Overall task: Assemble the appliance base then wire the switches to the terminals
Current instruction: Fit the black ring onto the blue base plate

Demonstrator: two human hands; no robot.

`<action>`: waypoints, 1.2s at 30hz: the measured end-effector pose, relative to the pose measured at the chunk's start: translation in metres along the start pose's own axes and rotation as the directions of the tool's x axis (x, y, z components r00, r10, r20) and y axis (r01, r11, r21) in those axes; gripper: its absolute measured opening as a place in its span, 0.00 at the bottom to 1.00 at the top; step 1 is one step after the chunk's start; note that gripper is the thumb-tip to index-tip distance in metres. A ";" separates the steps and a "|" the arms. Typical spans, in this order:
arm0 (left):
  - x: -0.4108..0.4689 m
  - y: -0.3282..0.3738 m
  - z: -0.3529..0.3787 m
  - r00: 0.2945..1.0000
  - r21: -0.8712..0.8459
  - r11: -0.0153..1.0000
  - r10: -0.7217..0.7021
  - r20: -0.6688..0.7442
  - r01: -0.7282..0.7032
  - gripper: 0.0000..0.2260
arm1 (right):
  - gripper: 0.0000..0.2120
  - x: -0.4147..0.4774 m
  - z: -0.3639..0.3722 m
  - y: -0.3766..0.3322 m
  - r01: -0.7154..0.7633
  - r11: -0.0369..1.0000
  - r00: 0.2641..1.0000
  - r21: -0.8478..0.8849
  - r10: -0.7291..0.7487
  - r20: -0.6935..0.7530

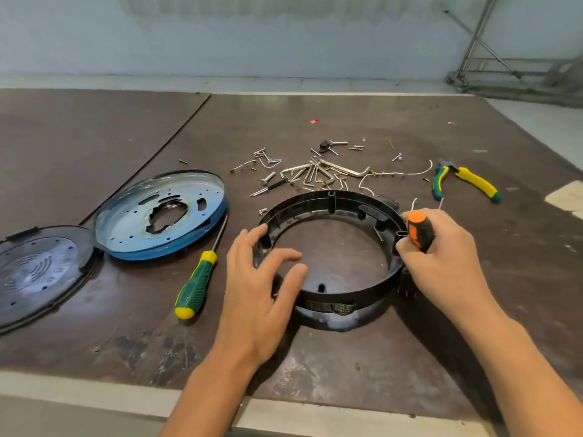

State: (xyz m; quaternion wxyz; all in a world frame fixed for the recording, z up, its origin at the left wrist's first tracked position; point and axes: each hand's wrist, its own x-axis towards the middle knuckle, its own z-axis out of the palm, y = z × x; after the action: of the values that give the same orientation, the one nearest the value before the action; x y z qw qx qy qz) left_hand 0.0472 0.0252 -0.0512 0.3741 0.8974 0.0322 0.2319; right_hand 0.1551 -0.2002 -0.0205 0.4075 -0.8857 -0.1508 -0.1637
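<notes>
The black plastic ring [315,201] of the appliance base lies flat on the brown table [315,367], near its front edge, between the two hands; a label shows on its near wall. The left forearm comes in from the lower edge; the left hand [262,279] lies palm down over the ring's left rim, fingers straight and spread, gripping nothing; the thumb touches the rim's far left part. The right forearm reaches in from the lower right corner; the right hand [441,257] sits at the ring's right rim, its fingers curled tight round an orange screwdriver [418,230], handle end up; the shaft is hidden. A blue metal plate [161,216] rests left of the ring, leaning on a black round cover [38,272]; a green screwdriver [197,285] lies between plate and left hand. Behind the ring sit loose screws and hex keys [315,175], thin white wires [410,175], and pliers [463,181] to the right.
</notes>
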 end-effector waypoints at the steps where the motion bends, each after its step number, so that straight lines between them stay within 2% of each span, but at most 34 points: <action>1: 0.000 0.001 -0.001 0.996 0.106 0.991 0.079 0.034 -0.082 0.18 | 0.09 0.000 -0.001 0.001 -0.003 1.000 1.000 0.005 0.003 -0.003; 3: 0.000 0.004 0.000 0.959 0.280 0.919 0.252 0.127 -0.278 0.22 | 0.12 0.000 -0.002 0.000 0.018 1.000 1.000 0.023 -0.018 0.001; 5: 0.000 0.006 0.003 0.908 0.309 0.858 0.354 0.223 -0.410 0.21 | 0.15 -0.002 -0.002 -0.001 0.061 0.997 0.998 0.037 -0.062 0.016; 8: 0.000 0.005 0.007 0.857 0.300 0.810 0.428 0.288 -0.505 0.15 | 0.14 -0.002 0.000 -0.005 0.131 0.988 0.991 0.086 -0.134 0.026; 11: 0.003 0.004 0.004 0.846 0.291 0.795 0.494 0.199 -0.533 0.14 | 0.16 0.000 -0.003 -0.009 0.127 0.968 0.992 0.217 -0.121 -0.039; 13: 0.004 0.005 -0.001 0.865 0.254 0.828 0.494 0.088 -0.500 0.16 | 0.12 0.001 -0.006 -0.009 0.089 0.953 0.994 0.289 -0.067 -0.087; 16: 0.002 0.010 -0.008 0.937 0.025 0.946 0.322 -0.134 -0.322 0.11 | 0.10 0.003 -0.014 -0.005 0.042 0.936 0.993 0.350 0.000 -0.119; 18: 0.002 0.011 -0.015 0.940 -0.129 0.963 0.192 -0.283 -0.236 0.05 | 0.10 0.005 -0.019 -0.003 0.024 0.923 0.992 0.384 0.024 -0.120; 20: 0.006 0.011 -0.022 0.928 -0.247 0.947 0.107 -0.357 -0.205 0.07 | 0.11 0.005 -0.019 -0.002 0.017 0.924 0.992 0.382 0.031 -0.119; 24: 0.016 0.012 -0.028 0.935 -0.588 0.797 -0.091 -0.342 -0.138 0.11 | 0.11 0.003 -0.014 0.000 0.030 0.934 0.997 0.356 -0.003 -0.075; 26: 0.019 0.011 -0.031 0.930 -0.674 0.732 -0.177 -0.321 -0.093 0.11 | 0.10 0.001 -0.009 -0.002 0.020 0.917 1.000 0.399 -0.009 -0.030; 30: 0.022 0.008 -0.038 0.931 -0.744 0.668 -0.258 -0.256 -0.019 0.15 | 0.05 -0.004 0.001 -0.011 -0.001 0.899 0.997 0.439 -0.032 0.067; 34: 0.024 0.005 -0.040 0.918 -0.789 0.614 -0.318 -0.237 0.009 0.11 | 0.05 -0.011 0.006 -0.020 0.018 0.916 0.988 0.400 -0.079 0.135; 36: 0.024 0.004 -0.042 0.915 -0.793 0.608 -0.327 -0.237 0.012 0.11 | 0.06 -0.012 0.007 -0.022 -0.004 0.900 0.984 0.437 -0.074 0.161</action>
State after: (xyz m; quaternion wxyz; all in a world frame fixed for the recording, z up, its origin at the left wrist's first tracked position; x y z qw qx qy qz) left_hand 0.0495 0.0555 -0.0129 0.7325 0.5810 0.0829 0.3451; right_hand 0.1368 -0.1825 -0.0146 0.5773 -0.7802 -0.2344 -0.0556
